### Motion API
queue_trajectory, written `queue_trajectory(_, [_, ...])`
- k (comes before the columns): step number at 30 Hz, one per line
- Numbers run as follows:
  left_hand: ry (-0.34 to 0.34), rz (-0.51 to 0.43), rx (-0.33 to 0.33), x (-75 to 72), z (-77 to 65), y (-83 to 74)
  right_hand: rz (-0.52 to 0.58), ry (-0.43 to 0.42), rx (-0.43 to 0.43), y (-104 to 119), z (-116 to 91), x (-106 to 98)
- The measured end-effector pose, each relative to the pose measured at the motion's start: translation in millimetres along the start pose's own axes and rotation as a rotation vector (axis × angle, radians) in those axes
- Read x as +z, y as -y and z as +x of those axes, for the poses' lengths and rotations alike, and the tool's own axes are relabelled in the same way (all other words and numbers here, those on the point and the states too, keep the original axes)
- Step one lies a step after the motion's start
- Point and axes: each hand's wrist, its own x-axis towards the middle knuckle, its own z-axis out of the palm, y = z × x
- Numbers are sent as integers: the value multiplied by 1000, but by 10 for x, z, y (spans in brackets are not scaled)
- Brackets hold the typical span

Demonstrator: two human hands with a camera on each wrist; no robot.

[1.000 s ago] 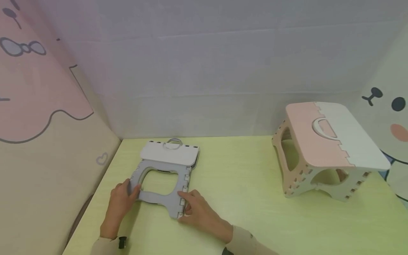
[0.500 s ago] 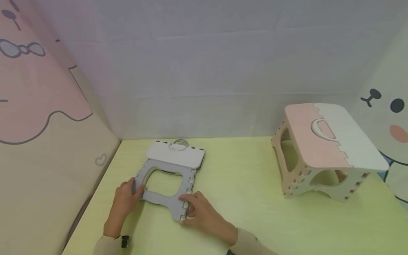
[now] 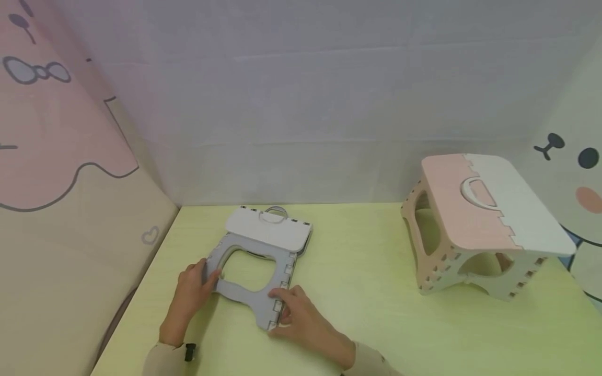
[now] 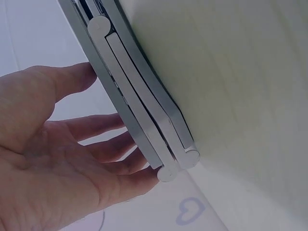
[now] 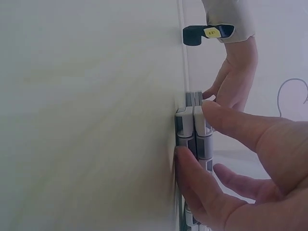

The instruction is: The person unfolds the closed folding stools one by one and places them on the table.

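Note:
A folded step stool [image 3: 263, 304] in grey and white lies on the table at the left of the head view. Its white top panel [image 3: 263, 228] and a small carry handle [image 3: 276, 210] point to the far side. My left hand [image 3: 192, 292] grips the stool's left edge, thumb over the grey leg frame. Seen from the left wrist, the stool's stacked layers [image 4: 139, 103] lie folded close together beside the fingers. At the near right corner, my right hand [image 3: 305, 322] pinches the hinged edge [image 5: 195, 127] between thumb and fingers.
An unfolded pink and white step stool [image 3: 449, 201] stands upright at the right of the yellow-green table [image 3: 371, 329]. A pale cloth wall [image 3: 320, 104] rises behind the table. Printed panels border the left and right sides.
The folded stool has slid a little to the right and turned slightly clockwise. Both hands have moved along with it, keeping their hold. The unfolded stool stays in place.

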Motion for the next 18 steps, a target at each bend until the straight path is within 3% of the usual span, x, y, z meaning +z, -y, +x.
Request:
queue_trajectory(11, [14,-15,38,58,52,-53,-13,-31,13,26,-104,-8])
queue_trajectory(18, [18,-23,97,96,65,-87,-5,-48,35,38,-189,9])
